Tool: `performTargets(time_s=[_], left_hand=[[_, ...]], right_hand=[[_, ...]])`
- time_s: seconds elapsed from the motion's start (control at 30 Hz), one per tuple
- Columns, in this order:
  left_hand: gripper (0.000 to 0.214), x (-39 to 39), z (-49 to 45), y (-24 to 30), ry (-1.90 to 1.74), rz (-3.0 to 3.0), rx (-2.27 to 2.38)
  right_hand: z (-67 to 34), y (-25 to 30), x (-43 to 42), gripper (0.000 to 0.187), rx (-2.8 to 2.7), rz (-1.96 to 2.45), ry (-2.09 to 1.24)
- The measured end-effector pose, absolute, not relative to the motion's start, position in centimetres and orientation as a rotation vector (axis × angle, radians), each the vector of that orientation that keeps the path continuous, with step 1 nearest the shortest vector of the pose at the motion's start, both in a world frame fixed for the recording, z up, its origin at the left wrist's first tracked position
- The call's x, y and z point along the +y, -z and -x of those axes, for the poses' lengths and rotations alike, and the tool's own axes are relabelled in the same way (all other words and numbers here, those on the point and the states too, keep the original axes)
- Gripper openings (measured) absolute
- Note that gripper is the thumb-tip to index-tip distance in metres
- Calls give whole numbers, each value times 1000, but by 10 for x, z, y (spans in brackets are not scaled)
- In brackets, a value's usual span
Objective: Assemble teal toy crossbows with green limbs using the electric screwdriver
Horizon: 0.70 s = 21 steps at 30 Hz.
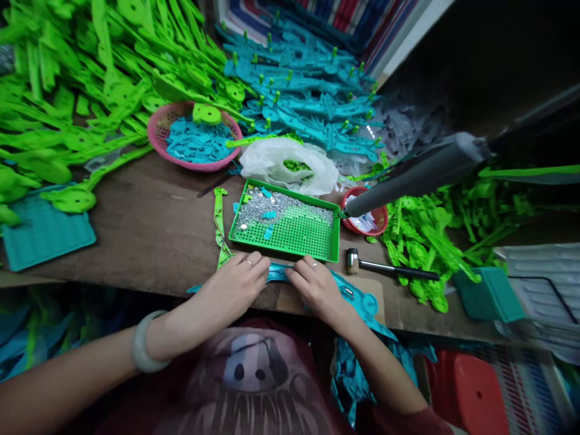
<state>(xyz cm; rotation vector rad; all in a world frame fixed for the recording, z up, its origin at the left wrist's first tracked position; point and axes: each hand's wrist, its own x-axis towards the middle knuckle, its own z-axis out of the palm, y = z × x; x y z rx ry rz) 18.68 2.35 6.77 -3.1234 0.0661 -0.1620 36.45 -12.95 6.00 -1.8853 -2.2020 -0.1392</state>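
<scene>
At the front edge of the table lies a long blue plastic part [365,304], reaching from beyond my left wrist to past my right forearm. My left hand [240,281] is closed on its left stretch, and my right hand [315,287] grips it a little further right. The fingertips of both hands are partly hidden, so any small piece between them cannot be made out. Just beyond my hands sits a green perforated tray [312,243] with many small metal bits and a few blue pieces. A narrow green plastic part [219,220] lies left of the tray.
A hammer [389,269] lies right of the tray, near a red basket [381,222]. Behind are a pink basket [158,142] of blue pieces and a white plastic bag [267,158]. Green parts [113,84] and blue parts [308,96] are heaped behind. A grey pole [408,172] slants in.
</scene>
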Motion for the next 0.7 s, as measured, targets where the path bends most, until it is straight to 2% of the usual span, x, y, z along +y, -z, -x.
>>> performTargets(time_s=[0.23,0.47,0.7], left_hand=[[5,30,-191,-64,136,3346,35],[19,26,-187,-50,484,3253,218],[15,16,-187,-55,492,3215,95]], right_hand=[[-362,-62,-120,25,-2088,1929,74],[-354,-51,-114,26,-2012,2021,106],[-353,-45,-125,27,-1989,1995,83]])
